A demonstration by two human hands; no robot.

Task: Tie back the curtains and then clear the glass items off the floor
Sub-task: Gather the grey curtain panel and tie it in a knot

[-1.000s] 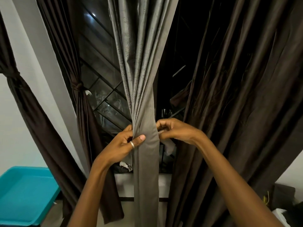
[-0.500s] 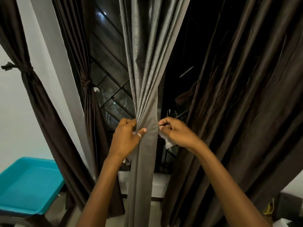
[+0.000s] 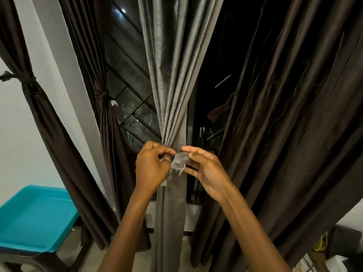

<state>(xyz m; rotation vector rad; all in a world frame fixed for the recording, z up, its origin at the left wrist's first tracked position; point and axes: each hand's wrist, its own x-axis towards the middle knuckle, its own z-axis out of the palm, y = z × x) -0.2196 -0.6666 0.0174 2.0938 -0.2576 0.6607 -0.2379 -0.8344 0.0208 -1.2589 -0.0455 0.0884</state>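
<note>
Grey curtain (image 3: pixel 172 91) hangs gathered at window centre. Left hand (image 3: pixel 152 165) and right hand (image 3: pixel 208 171) each pinch the frayed tie strip (image 3: pixel 179 159) at the gather; both grips narrow, on cloth. Judgement: soft, light, likely slippery. Hold the strip behind its fraying.

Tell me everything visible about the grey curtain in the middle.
The grey curtain hangs in front of the dark window, a slightly shiny woven-looking fabric in vertical pleats. It fans wide at the top, is gathered into a narrow bundle at hand level, and falls straight below, its bottom end out of view. A frayed grey tie strip crosses the gather; the left hand and right hand pinch its ends.
</note>
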